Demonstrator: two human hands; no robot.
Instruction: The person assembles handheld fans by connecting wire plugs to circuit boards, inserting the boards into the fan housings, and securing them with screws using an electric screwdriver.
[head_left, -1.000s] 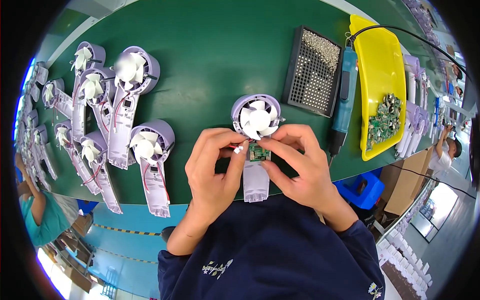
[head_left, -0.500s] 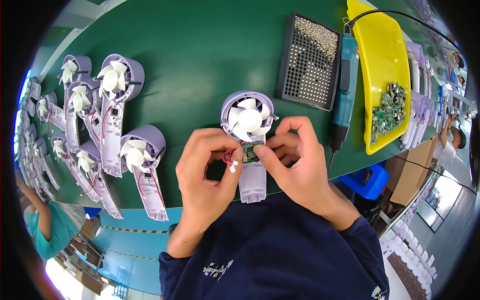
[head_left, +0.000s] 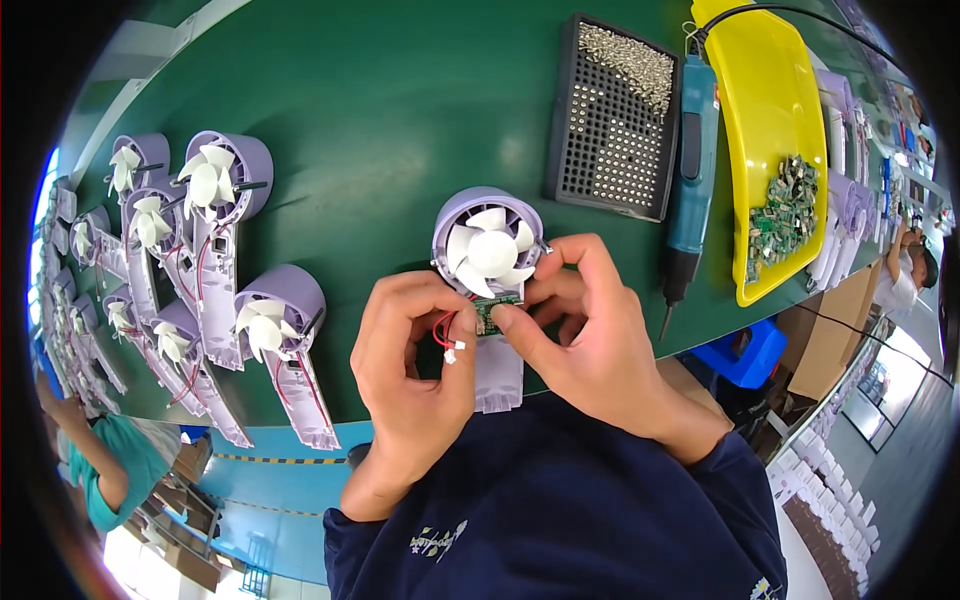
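Note:
A purple handheld fan housing (head_left: 500, 378) lies near the table's front edge, its round head with white blades (head_left: 491, 254) pointing away from me. Across its handle, just below the head, sits a small green circuit board (head_left: 486, 318). My left hand (head_left: 415, 345) is closed at the board's left end, thumb and fingers pinching there. Red wires with a white connector (head_left: 453, 352) stick out beside that thumb. From the right, my right hand (head_left: 580, 335) presses its thumb on the board, its fingers curled along the housing's side and partly hidden.
Several similar fan housings (head_left: 290, 385) stand at left. A black screw tray (head_left: 617, 118), a blue electric screwdriver (head_left: 692, 165) and a yellow bin (head_left: 775, 110) holding circuit boards (head_left: 784, 215) are at right. Two other people (head_left: 115, 465) are at the sides.
The view has shifted slightly. Both hands stay at the circuit board on the fan handle, with only small finger movements; the wires and connector hang a little differently.

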